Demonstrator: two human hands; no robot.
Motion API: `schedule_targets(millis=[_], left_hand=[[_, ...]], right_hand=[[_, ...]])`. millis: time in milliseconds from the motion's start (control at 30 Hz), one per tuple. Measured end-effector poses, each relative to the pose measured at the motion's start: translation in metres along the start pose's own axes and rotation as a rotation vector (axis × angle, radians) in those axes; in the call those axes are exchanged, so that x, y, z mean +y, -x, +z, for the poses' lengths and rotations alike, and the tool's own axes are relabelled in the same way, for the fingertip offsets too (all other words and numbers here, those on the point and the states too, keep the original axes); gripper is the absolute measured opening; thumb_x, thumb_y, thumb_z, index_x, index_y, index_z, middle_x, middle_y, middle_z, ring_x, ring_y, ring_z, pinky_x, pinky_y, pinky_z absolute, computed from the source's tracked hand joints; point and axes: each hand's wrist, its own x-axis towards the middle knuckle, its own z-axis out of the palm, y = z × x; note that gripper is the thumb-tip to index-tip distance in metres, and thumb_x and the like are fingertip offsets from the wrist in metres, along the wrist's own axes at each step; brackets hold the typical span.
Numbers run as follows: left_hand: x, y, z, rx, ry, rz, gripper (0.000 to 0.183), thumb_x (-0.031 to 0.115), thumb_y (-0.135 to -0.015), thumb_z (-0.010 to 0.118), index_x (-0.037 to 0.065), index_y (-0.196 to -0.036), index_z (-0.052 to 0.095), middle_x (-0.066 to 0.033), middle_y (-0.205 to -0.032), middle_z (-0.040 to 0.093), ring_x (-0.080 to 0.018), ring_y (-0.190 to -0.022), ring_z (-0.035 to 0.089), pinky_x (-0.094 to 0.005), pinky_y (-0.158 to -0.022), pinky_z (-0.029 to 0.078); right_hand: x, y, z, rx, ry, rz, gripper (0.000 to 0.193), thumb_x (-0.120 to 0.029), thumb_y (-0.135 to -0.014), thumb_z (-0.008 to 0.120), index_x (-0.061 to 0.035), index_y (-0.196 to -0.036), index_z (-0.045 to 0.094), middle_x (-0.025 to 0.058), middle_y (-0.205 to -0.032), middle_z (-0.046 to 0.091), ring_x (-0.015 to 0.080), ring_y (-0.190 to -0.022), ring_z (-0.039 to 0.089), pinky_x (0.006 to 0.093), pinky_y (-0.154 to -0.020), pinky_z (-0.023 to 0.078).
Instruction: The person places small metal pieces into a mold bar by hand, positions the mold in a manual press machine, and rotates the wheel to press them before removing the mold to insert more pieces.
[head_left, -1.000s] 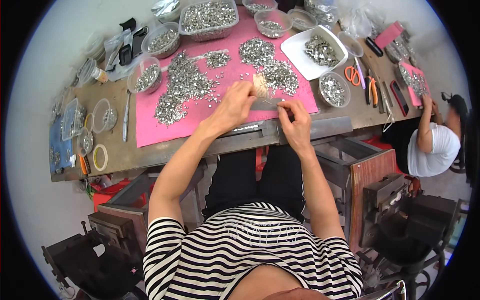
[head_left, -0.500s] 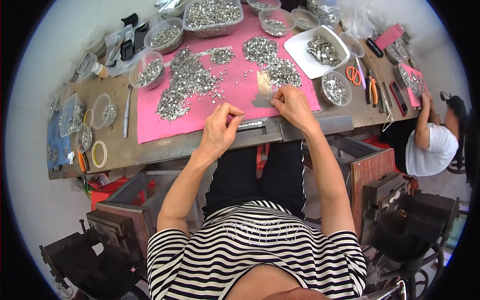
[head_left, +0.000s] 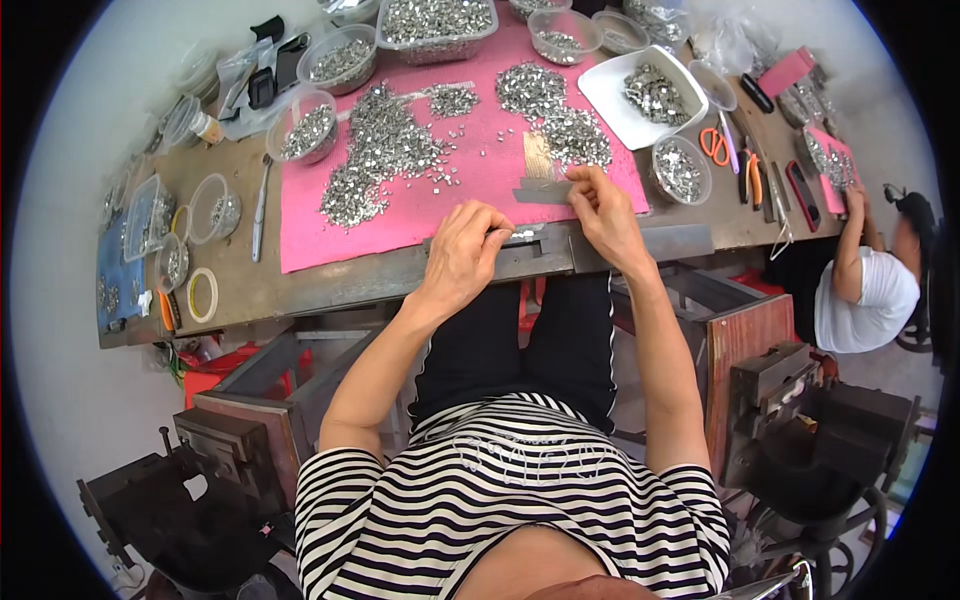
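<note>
My left hand [head_left: 465, 258] is closed, thumb and forefinger brought together over a short row of small shiny metal pieces [head_left: 524, 234]. That row lies in a slotted steel bar [head_left: 548, 262] along the table's front edge; the hand covers part of it. My right hand [head_left: 606, 222] is curled with its fingertips together, beside a flat grey metal strip [head_left: 540, 191] on the pink mat [head_left: 310, 240]. Whatever either pinch holds is too small to make out. Loose heaps of small metal pieces [head_left: 375, 165] spread over the mat, with another heap [head_left: 575, 137] beyond my right hand.
Tubs of metal pieces [head_left: 305, 128] stand along the back and left. A white tray [head_left: 600, 90] and a round tub [head_left: 683, 172] sit at the right, near orange-handled scissors [head_left: 714, 146] and pliers [head_left: 754, 180]. Another person [head_left: 865, 290] works at the far right.
My left hand has moved right along the bar and now covers more of the row. My right hand has shifted slightly right, its fingertips lifting off the grey strip. The whole view has shifted slightly.
</note>
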Motion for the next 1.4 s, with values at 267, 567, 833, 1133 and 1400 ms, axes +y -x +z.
schedule_targets(millis=[267, 567, 833, 1133, 1400], left_hand=[[0.001, 0.001, 0.004, 0.016, -0.114, 0.013, 0.005, 0.006, -0.091, 0.067, 0.003, -0.095, 0.065, -0.0097, -0.091, 0.062, -0.0297, -0.085, 0.059, -0.0405, -0.078, 0.045], [0.000, 0.001, 0.005, 0.025, -0.120, 0.050, 0.008, 0.005, -0.087, 0.069, 0.003, -0.093, 0.063, -0.0104, -0.089, 0.060, -0.0320, -0.084, 0.058, -0.0426, -0.076, 0.043], [0.001, 0.005, 0.007, 0.106, -0.184, 0.209, 0.012, 0.002, -0.084, 0.071, 0.003, -0.093, 0.065, -0.0095, -0.091, 0.062, -0.0301, -0.086, 0.059, -0.0418, -0.080, 0.044], [-0.001, 0.009, 0.005, 0.071, -0.143, 0.115, 0.012, 0.002, -0.083, 0.072, 0.004, -0.092, 0.064, -0.0099, -0.091, 0.064, -0.0314, -0.088, 0.060, -0.0420, -0.079, 0.045], [0.005, 0.002, 0.003, 0.044, -0.096, 0.140, 0.012, 0.003, -0.084, 0.073, 0.004, -0.094, 0.067, -0.0106, -0.093, 0.066, -0.0315, -0.088, 0.060, -0.0422, -0.082, 0.046]], right_hand=[[0.013, 0.018, 0.001, 0.107, -0.497, 0.164, 0.013, -0.006, -0.096, 0.070, -0.0001, -0.108, 0.069, 0.0028, -0.095, 0.072, 0.0090, -0.086, 0.066, 0.0230, -0.079, 0.052], [0.013, 0.038, -0.010, 0.174, -0.605, 0.217, 0.011, -0.005, -0.095, 0.072, 0.0002, -0.104, 0.069, 0.0060, -0.095, 0.073, 0.0117, -0.085, 0.069, 0.0251, -0.081, 0.054], [0.021, 0.048, -0.048, 0.385, -0.400, 0.109, 0.014, -0.006, -0.097, 0.070, 0.0020, -0.108, 0.071, 0.0061, -0.096, 0.074, 0.0114, -0.086, 0.068, 0.0244, -0.082, 0.053], [0.041, 0.049, -0.075, 0.464, -0.658, 0.150, 0.016, -0.010, -0.098, 0.069, 0.0011, -0.109, 0.073, 0.0092, -0.094, 0.075, 0.0133, -0.083, 0.069, 0.0270, -0.079, 0.054], [0.036, 0.051, -0.071, 0.415, -0.707, 0.152, 0.018, -0.010, -0.098, 0.068, 0.0025, -0.111, 0.071, 0.0102, -0.097, 0.074, 0.0147, -0.083, 0.068, 0.0277, -0.080, 0.054]])
